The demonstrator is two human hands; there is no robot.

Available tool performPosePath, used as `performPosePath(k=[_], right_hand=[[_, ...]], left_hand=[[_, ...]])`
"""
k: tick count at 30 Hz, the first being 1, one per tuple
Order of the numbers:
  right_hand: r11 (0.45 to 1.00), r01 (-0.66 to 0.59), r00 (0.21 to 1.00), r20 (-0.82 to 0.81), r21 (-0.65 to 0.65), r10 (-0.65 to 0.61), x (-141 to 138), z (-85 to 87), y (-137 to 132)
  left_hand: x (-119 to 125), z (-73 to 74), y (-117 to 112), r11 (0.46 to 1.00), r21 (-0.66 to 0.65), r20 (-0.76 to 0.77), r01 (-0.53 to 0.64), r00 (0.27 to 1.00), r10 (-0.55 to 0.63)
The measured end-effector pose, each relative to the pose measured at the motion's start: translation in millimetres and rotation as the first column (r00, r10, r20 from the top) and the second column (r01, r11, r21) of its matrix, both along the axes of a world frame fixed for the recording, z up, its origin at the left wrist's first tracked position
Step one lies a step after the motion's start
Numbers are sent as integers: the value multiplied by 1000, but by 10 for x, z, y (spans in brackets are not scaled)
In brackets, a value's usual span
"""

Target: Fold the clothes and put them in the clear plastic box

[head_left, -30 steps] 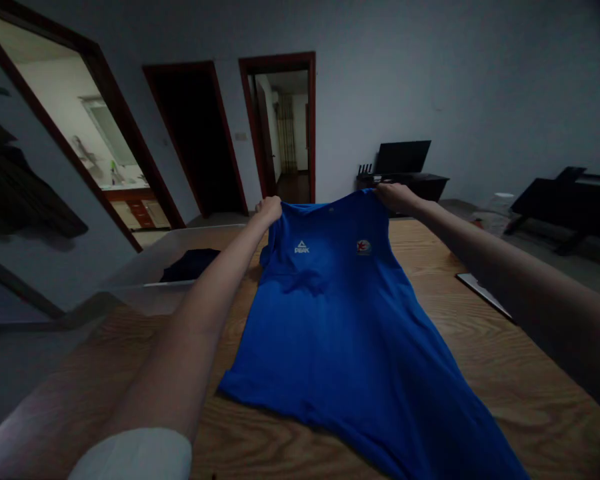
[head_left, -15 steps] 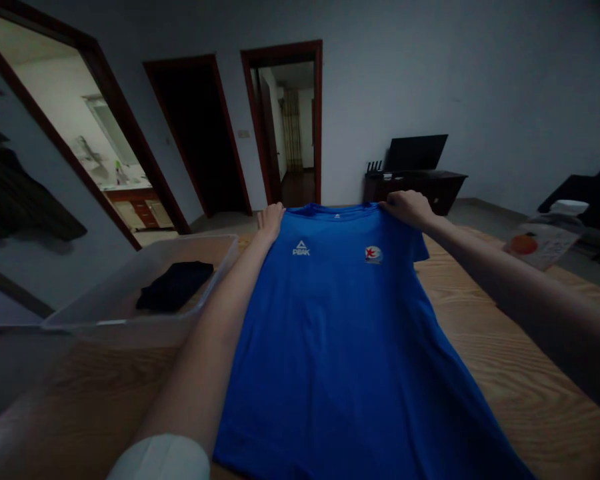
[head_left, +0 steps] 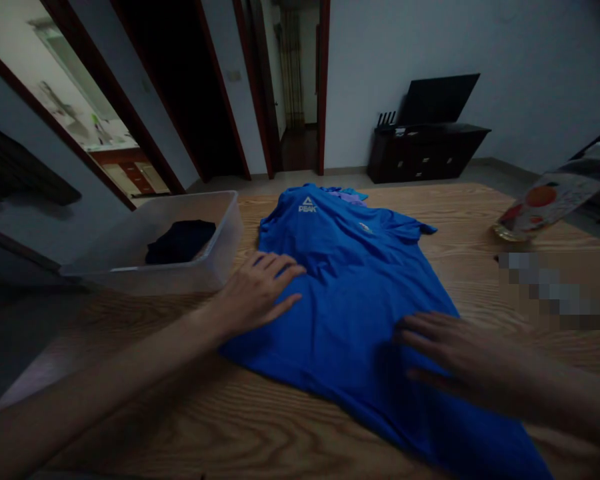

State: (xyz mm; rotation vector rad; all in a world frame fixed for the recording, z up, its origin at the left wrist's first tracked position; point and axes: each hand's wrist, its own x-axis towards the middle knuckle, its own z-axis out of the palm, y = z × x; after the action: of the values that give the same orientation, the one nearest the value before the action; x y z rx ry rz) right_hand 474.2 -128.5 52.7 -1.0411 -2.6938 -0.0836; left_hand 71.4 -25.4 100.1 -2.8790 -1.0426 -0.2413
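The blue T-shirt (head_left: 350,293) looks rumpled across the chest, white PEAK logo (head_left: 307,208) facing up. Half a second ago its shoulders were gripped; now it's released onto the desk (head_left: 205,400), spread below and beyond the open, empty fingers of the left hand (head_left: 257,291) and right hand (head_left: 453,343); contact I can't tell.

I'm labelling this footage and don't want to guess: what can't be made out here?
Head view:
Blue shirt: hem corner cut off by the bottom edge; part hidden by the right hand.
Badge opposite the PEAK logo: details lost to creases and blur.
Dark cloth in the plastic bin: garment type, lost in darkness.
Bottle: cap's end, cut off by the right edge.
Pixelated patch: whatever lies beneath.
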Motion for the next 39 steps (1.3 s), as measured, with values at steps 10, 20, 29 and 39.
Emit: performPosePath(k=[10, 20, 29, 39], right_hand=[[979, 161, 985, 41, 124, -167, 546, -744, -1546], [950, 197, 980, -23, 242, -197, 638, -696, -1699], [919, 341, 935, -173, 200, -309, 949, -954, -1858], [918, 392, 895, -256, 63, -364, 971, -868, -1926]], left_hand=[[-912, -772, -1071, 941, -328, 27, -85, 995, 99], [-1202, -743, -1580, 951, -285, 31, -119, 991, 133], [-1392, -764, -1699, 942, -324, 119, -90, 984, 135], [-1485, -689, -1724, 964, -256, -29, -67, 998, 62]])
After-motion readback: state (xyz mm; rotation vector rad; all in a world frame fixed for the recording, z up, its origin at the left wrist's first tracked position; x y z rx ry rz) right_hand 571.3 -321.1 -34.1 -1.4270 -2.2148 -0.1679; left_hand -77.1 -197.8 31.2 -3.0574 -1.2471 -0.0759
